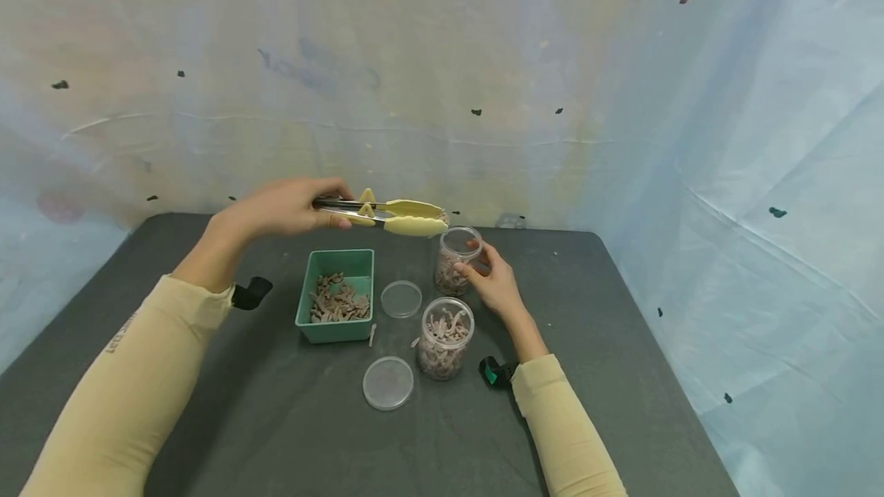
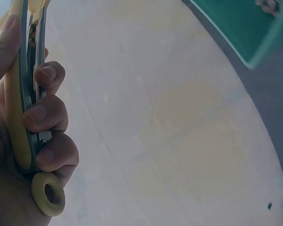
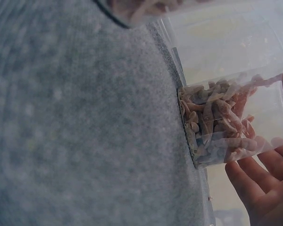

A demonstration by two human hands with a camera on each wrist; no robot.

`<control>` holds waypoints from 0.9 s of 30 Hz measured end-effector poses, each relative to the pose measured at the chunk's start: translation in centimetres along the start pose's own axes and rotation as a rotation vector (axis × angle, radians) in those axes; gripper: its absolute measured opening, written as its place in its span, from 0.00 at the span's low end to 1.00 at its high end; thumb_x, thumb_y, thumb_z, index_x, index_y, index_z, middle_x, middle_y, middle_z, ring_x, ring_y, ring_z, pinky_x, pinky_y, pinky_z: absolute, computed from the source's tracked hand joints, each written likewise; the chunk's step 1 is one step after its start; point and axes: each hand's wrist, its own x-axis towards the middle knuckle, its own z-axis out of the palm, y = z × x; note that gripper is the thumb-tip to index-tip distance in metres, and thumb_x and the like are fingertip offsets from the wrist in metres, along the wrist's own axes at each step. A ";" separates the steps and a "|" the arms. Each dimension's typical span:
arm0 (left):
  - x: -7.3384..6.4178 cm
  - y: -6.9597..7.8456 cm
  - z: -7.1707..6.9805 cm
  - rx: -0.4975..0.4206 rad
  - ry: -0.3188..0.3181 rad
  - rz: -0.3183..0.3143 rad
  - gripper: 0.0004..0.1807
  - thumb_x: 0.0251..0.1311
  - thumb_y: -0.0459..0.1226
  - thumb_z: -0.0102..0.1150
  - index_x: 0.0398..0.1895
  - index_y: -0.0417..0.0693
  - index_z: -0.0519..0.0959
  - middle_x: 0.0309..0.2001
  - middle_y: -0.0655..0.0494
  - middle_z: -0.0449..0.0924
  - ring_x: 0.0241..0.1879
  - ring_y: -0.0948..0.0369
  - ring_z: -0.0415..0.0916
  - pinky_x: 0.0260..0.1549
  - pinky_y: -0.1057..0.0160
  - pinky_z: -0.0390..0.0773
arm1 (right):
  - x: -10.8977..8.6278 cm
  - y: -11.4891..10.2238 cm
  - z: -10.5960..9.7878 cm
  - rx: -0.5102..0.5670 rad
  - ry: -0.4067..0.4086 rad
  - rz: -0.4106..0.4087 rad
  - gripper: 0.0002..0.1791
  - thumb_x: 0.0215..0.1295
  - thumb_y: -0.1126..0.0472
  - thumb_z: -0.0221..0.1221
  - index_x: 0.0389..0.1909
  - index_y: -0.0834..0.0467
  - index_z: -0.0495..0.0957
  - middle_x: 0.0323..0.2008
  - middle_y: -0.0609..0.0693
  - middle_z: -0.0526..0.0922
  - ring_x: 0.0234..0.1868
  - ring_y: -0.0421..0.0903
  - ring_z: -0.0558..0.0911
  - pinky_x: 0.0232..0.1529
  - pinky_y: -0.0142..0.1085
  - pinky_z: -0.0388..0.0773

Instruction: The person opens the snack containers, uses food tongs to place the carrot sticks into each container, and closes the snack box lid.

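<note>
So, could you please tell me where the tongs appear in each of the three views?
Head: the tongs are just left of centre, near mid-height, held in the left hand.
Left wrist: along the left side, cut off at the top edge.
Right wrist: not in the picture.
Shared landmark: the grey table, across the lower head view, at the left wrist view's right edge, and filling the right wrist view's left side.
</note>
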 end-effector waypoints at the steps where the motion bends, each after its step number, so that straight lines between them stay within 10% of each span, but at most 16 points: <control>1: 0.4 0.2 0.1 -0.001 -0.002 0.007 0.28 0.68 0.61 0.61 0.63 0.59 0.77 0.64 0.46 0.79 0.62 0.42 0.77 0.55 0.36 0.73 | 0.2 0.5 0.1 0.002 0.002 -0.001 0.35 0.73 0.61 0.66 0.74 0.69 0.65 0.67 0.71 0.73 0.68 0.66 0.75 0.64 0.53 0.75; 15: 5.0 1.4 2.5 -0.024 -0.051 0.039 0.23 0.69 0.54 0.66 0.61 0.56 0.79 0.58 0.48 0.82 0.56 0.46 0.79 0.50 0.41 0.75 | 1.3 3.6 0.8 -0.006 0.023 -0.013 0.35 0.71 0.51 0.68 0.73 0.58 0.69 0.68 0.61 0.75 0.69 0.58 0.75 0.67 0.52 0.73; 27: 5.4 1.1 3.6 -0.024 -0.095 -0.014 0.25 0.70 0.55 0.64 0.63 0.54 0.77 0.65 0.42 0.78 0.62 0.41 0.75 0.55 0.36 0.73 | 1.3 3.4 1.1 -0.044 0.008 0.008 0.40 0.71 0.51 0.68 0.78 0.59 0.63 0.69 0.62 0.74 0.70 0.59 0.75 0.67 0.50 0.73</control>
